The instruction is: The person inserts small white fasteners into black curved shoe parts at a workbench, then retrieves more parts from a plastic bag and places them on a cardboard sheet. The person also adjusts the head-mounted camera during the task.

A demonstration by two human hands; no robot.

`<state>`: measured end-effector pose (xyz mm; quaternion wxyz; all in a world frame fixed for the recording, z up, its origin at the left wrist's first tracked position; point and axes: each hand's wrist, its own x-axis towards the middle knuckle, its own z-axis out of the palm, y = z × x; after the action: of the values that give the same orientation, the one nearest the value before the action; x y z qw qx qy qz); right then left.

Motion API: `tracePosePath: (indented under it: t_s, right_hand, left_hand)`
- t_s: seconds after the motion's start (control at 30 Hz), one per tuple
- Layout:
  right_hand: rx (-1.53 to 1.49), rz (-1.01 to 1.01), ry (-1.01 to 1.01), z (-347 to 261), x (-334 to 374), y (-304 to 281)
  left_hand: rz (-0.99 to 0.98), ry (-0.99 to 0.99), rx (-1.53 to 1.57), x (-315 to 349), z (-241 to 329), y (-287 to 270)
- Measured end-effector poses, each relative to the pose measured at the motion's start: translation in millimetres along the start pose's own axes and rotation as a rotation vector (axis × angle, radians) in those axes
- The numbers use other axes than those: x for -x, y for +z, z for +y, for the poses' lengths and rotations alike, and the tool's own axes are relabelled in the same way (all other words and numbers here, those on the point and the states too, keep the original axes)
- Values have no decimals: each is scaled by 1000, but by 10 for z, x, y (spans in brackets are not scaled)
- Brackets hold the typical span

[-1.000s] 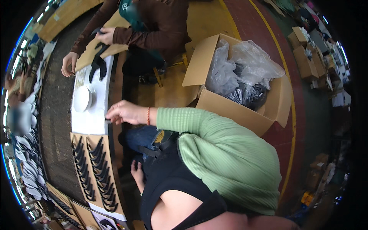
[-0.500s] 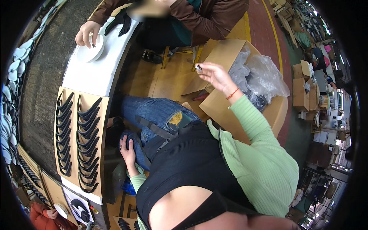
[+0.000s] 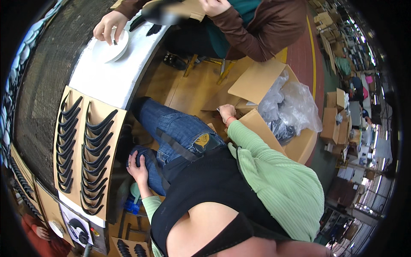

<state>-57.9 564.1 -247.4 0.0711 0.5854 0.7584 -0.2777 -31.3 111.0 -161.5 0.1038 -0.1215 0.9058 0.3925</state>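
Observation:
My left hand (image 3: 138, 168) lies on my jeans (image 3: 173, 128) at the knee, its fingers loosely stretched out and holding nothing. Beside the flaps of an open cardboard box (image 3: 252, 124), my right hand (image 3: 227, 112) is closed in front of me. A tiny pale bit shows at its fingertips, too small to name. Left of my left hand, curved black strips (image 3: 97, 160) lie in two columns on a tan board (image 3: 79, 195). Clear plastic bags (image 3: 297, 105) and dark contents fill the box.
Across from me, another person's hand (image 3: 110, 26) pinches something small and dark over a white round dish (image 3: 112, 53) on the white tabletop (image 3: 92, 83). Yellow stool legs (image 3: 190, 66) stand below that person. A second person's red sleeve (image 3: 49, 244) shows at lower left.
My right hand has come down and towards me from its raised place, and its fingers have closed further. My left hand still rests at my knee. The other person leans to the right.

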Motion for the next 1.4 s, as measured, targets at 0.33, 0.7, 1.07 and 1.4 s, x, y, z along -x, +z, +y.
tracePosePath:
  t_s: [0.33,0.7,1.07,1.4]
  right_hand:
    - [225,0,-29,-5,-483,191]
    - [-49,-265,-343,-762,-342,25]
    - [-539,-728,-156,-1350,99,-427]
    - [-813,-1141,-353,-1644,919,-1018]
  left_hand:
    - [121,-27,17,109,-42,-48]
    - [270,-65,-6,150,-130,6]
    - [314,-57,4,143,-70,11]
    - [79,590,92,-369,1407,345]
